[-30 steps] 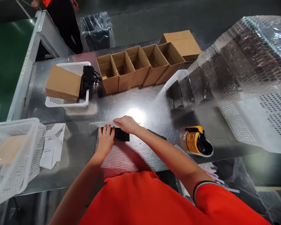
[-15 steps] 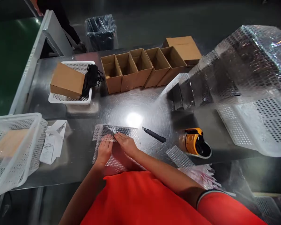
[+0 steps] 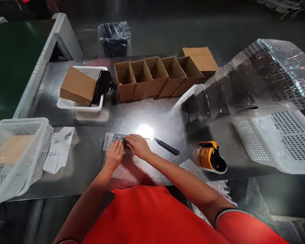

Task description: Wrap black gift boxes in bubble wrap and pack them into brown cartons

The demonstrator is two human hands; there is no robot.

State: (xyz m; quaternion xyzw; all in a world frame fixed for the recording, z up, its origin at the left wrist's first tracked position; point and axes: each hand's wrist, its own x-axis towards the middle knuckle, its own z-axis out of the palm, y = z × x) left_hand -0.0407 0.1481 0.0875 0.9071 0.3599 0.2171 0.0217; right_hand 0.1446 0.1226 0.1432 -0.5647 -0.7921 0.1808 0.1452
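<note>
A sheet of bubble wrap (image 3: 125, 171) lies on the metal table in front of me, its far edge folded over a dark item (image 3: 120, 137) whose kind I cannot make out. My left hand (image 3: 114, 155) is closed over the near side of this fold, fingers pressed on it. Right beside it, my right hand (image 3: 139, 146) grips the fold from the right, fingers bent and covering part of the dark item. A black utility knife (image 3: 167, 147) with its blade out rests to the right of my right hand.
Open cardboard boxes (image 3: 147, 83) stand in a row at the back. White baskets (image 3: 79, 109) sit at left and right. A yellow tape dispenser (image 3: 210, 157) is on the right, below a large bubble wrap sheet (image 3: 266, 78). Paper labels (image 3: 58, 150) lie left.
The far part of the bubble wrap has been folded toward me around the dark item. Both hands have shifted slightly and now curl over it. The camera view has tilted a little.
</note>
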